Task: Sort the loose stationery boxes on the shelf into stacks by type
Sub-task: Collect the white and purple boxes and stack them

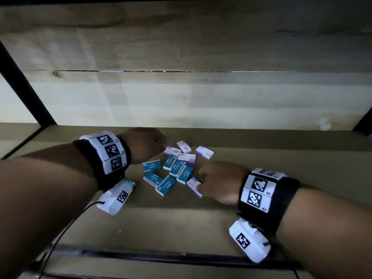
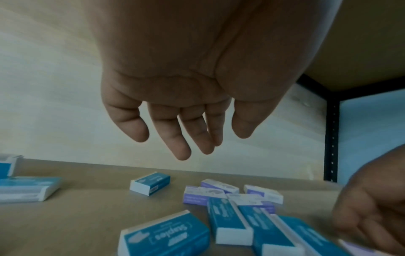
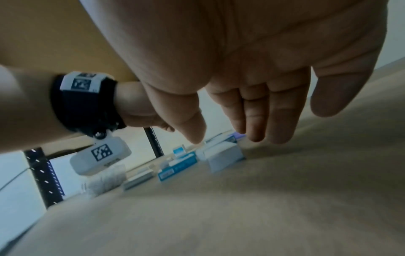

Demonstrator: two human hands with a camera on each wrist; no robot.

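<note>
Head view: a loose pile of small boxes sits mid-shelf (image 1: 261, 158). Teal boxes (image 1: 175, 168) cluster at the centre and toward 7 o'clock, flat, at mixed angles, several touching. Purple boxes (image 1: 187, 157) lie at 12 to 1 o'clock of the teal ones, some overlapping; one purple box (image 1: 205, 152) sits slightly apart at 1 o'clock.

Left hand (image 1: 145, 146) hangs at 11 o'clock of the pile, just beside the nearest purple box. Left wrist view shows its fingers (image 2: 175, 136) straight and loose, pointing down, above the shelf, grasping nothing.

Right hand (image 1: 219, 181) sits at 4 o'clock of the pile, on a lone purple box (image 1: 192, 185) that lies at the edge of the teal group. Thumb tip (image 1: 199, 187) lies on that box. Right wrist view: fingers (image 3: 258, 117) extended, relaxed, not clenched; whether they touch the box cannot be told, blur.

Black wristbands (image 1: 267, 200) with checkered tags on both wrists.
</note>
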